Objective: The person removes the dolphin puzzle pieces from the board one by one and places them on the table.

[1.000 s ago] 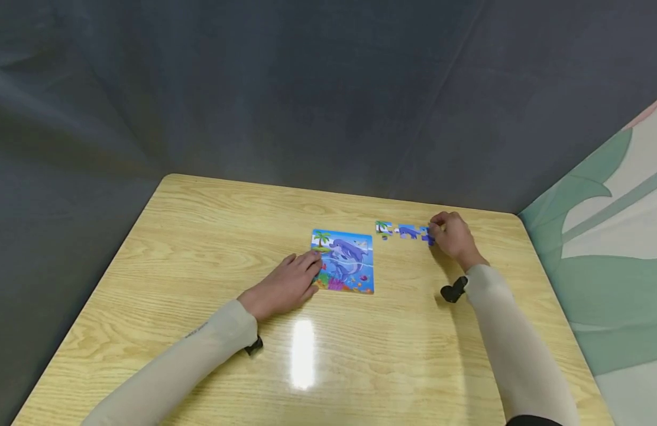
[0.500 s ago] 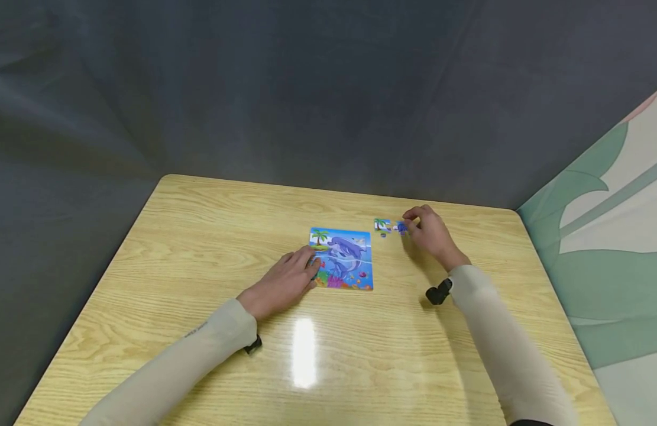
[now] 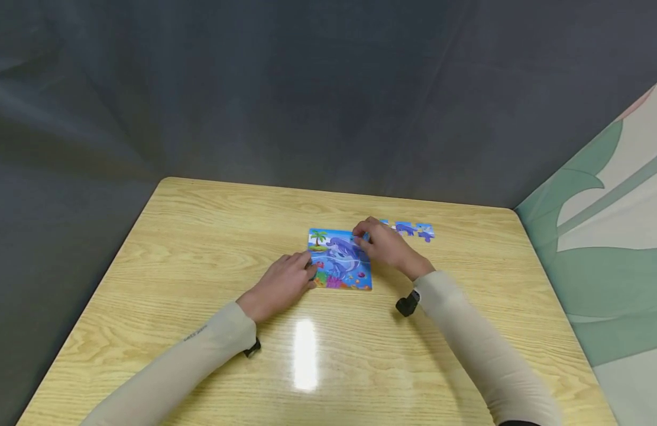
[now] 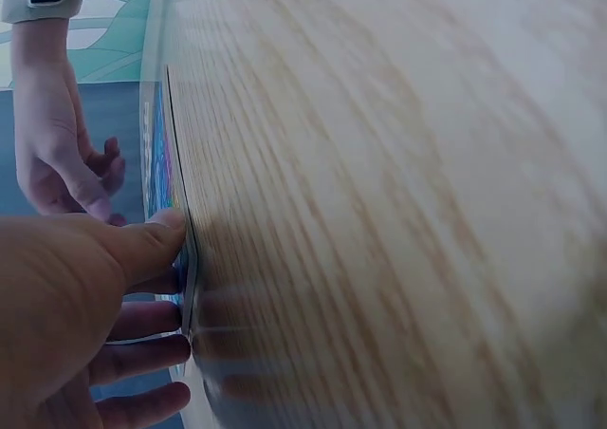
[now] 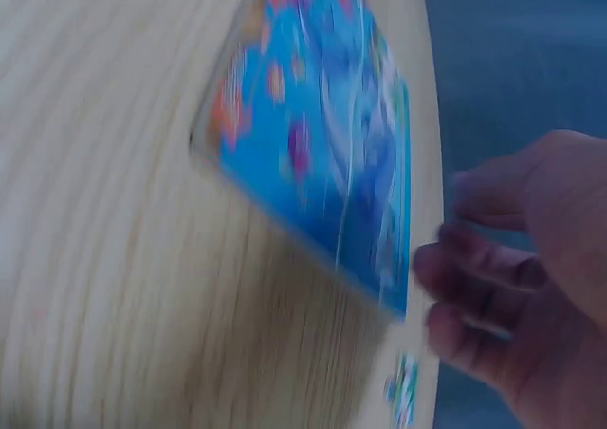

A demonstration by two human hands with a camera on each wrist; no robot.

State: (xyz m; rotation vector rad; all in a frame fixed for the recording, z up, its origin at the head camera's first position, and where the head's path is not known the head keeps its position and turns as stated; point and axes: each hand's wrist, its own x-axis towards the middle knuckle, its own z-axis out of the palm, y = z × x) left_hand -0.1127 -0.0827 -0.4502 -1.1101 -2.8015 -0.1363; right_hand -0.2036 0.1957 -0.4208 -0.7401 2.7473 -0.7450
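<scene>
- My left hand (image 3: 279,283): fingers loosely extended, touching the left edge of the dolphin board (image 3: 341,273), which lies flat on the tabletop (image 3: 227,225).
- My right hand (image 3: 388,245): fingers loosely bent, narrow gap at the tips, above the board's upper right corner and obstructing its view.
- Puzzle pieces (image 3: 405,228): right of the board, the nearest partly hidden behind my right hand.
- Dark curtain (image 3: 317,106): behind the tabletop.

Wood-grain table (image 3: 211,236), dark curtain (image 3: 328,100) behind, leaf-patterned panel (image 3: 615,284) at right
</scene>
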